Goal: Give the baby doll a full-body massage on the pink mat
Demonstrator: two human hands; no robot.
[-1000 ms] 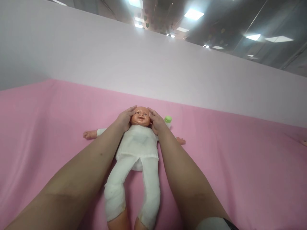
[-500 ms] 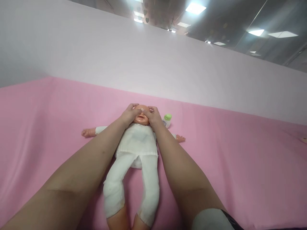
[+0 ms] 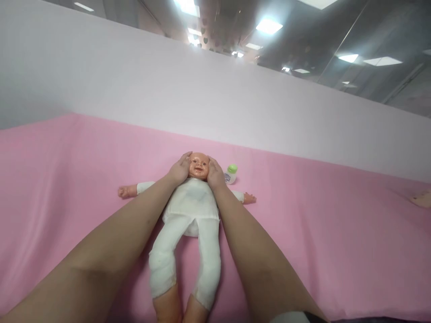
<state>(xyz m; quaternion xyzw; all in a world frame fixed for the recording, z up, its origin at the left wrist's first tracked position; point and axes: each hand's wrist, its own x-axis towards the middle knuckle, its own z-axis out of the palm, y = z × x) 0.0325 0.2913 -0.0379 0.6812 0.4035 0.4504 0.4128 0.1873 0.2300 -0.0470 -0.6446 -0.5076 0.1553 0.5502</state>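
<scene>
A baby doll point(image 3: 191, 202) in a white top and white leggings lies on its back, arms spread and feet towards me. Along the left side of its head point(image 3: 199, 165) rests my left hand point(image 3: 181, 169), fingers stretched out and flat. My right hand point(image 3: 215, 174) lies the same way against the other side, so the head sits between both palms. The doll's eyes and mouth show. Just beyond my right hand stands a small clear bottle with a green cap point(image 3: 230, 174).
A pink sheet point(image 3: 303, 233) covers the surface under the doll. Behind it rises a pale wall point(image 3: 168, 89), with dark glass reflecting ceiling lights point(image 3: 269, 26) above. At the far right edge, a skin-toned shape point(image 3: 421, 199) is partly cut off; I cannot tell what it is.
My thumbs were across the doll's eyes and brow. Both hands have moved outwards to the sides of the head, uncovering the face. The view has tilted slightly upwards.
</scene>
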